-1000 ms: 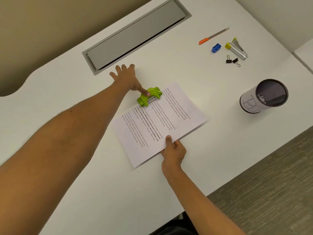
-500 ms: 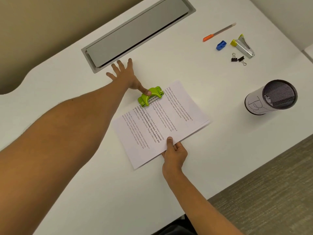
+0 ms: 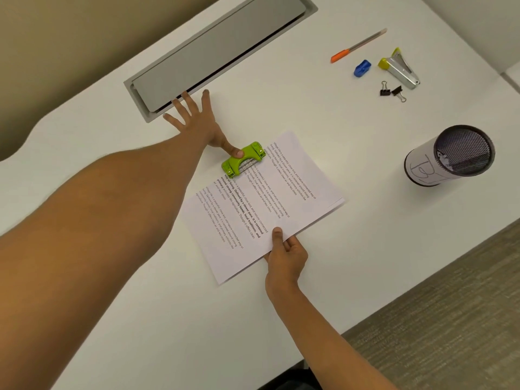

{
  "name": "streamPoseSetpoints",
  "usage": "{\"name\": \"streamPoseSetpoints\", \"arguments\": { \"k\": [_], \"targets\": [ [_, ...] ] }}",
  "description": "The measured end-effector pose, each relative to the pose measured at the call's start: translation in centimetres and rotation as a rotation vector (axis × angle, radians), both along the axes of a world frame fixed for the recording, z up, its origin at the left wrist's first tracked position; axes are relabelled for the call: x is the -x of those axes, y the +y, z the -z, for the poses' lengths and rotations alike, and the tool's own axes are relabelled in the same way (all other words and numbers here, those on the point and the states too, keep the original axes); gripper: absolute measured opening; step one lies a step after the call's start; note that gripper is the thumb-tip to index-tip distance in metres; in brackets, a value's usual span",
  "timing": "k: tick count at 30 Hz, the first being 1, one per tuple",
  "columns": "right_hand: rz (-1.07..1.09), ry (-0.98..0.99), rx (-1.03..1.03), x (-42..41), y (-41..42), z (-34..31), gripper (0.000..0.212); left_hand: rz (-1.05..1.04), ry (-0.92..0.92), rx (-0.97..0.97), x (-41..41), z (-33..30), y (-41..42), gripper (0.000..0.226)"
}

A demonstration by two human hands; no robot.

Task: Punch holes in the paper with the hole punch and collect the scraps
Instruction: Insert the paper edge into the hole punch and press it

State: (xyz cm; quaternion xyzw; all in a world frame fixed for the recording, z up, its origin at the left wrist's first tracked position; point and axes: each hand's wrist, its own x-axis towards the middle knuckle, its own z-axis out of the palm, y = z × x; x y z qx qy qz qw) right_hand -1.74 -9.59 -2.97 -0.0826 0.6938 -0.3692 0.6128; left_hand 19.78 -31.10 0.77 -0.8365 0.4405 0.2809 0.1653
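On white desk [image 3: 323, 114]: left hand [image 3: 197, 122] thumbs hole punch [image 3: 243, 161]; right hand [image 3: 285, 254] pinches paper [image 3: 281, 192].

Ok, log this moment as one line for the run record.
step: punching | left hand: thumb pressing hole punch | right hand: pinching paper near edge | scraps: not visible

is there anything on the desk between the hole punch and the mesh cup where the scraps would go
Only the paper itself, lying right of the hole punch. Past its edge the desk is bare up to the mesh cup.
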Motion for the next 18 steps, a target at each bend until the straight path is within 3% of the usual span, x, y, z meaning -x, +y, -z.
{"name": "streamPoseSetpoints", "arguments": {
  "k": [18],
  "targets": [
    [-0.013, 0.039, -0.013, 0.2, 0.2, 0.1, 0.029, 0.099, -0.078, 0.189, 0.6, -1.3, 3.5, 0.158]
  ]
}}
